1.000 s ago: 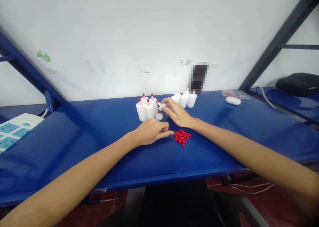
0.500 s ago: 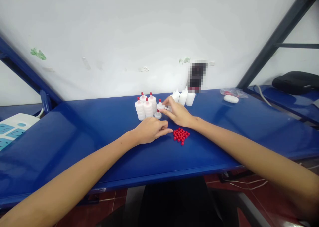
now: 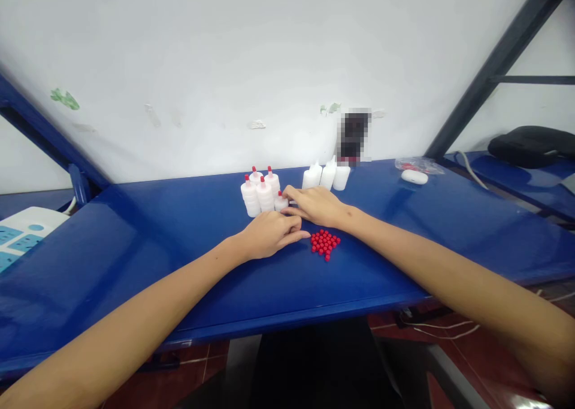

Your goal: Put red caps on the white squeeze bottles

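Observation:
My right hand lies low over the blue table, its fingertips pinched on a small white nozzle cap with a red tip. That cap stands on the table against a cluster of white bottles with red tips. My left hand rests on the table just in front, fingers curled and one finger stretched toward a pile of several small red caps. What the curled fingers hold, if anything, is hidden. Three white bottles without red tips stand behind my right hand.
A white oval case and a clear plastic bag lie at the back right. A power strip sits at the far left. Dark slanted frame bars rise on both sides, with a black object on the right shelf.
My right hand held the nozzle cap lifted near the bottles, then lowered it onto the table beside the cluster. My left hand stayed where it was.

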The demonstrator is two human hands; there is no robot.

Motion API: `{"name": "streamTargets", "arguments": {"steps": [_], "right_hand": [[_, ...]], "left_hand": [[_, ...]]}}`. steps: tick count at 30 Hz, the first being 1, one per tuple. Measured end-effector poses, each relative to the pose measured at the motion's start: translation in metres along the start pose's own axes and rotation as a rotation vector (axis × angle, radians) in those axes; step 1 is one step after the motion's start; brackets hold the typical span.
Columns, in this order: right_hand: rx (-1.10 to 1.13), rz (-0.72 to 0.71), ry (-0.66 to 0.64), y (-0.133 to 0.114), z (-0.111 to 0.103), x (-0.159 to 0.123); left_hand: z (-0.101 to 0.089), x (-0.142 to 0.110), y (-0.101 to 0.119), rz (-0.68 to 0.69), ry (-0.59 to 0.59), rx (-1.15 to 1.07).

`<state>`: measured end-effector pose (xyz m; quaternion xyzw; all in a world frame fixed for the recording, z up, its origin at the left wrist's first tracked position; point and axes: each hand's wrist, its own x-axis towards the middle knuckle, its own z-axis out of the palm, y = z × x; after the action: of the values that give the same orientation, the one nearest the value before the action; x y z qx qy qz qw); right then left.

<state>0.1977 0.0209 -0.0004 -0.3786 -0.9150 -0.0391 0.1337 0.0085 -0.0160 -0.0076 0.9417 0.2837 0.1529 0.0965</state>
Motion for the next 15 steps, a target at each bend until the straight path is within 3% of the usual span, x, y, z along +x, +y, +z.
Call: {"name": "streamTargets", "arguments": {"steps": [6,11,15], "right_hand": [[0.153,-0.003,0.148,0.004,-0.009,-0.014],[0.492,-0.079,0.17,0.0,-0.02,-0.025],[0.628,-0.151,0.151,-0.002,-0.018,-0.026]], "left_hand": [[0.001,-0.003,0.001,0.07,0.108,-0.066],[0.005,-0.004,0.008,0.168,0.485,-0.084],[0.005,-0.001,0.015,0.097,0.732,-0.139]]}}
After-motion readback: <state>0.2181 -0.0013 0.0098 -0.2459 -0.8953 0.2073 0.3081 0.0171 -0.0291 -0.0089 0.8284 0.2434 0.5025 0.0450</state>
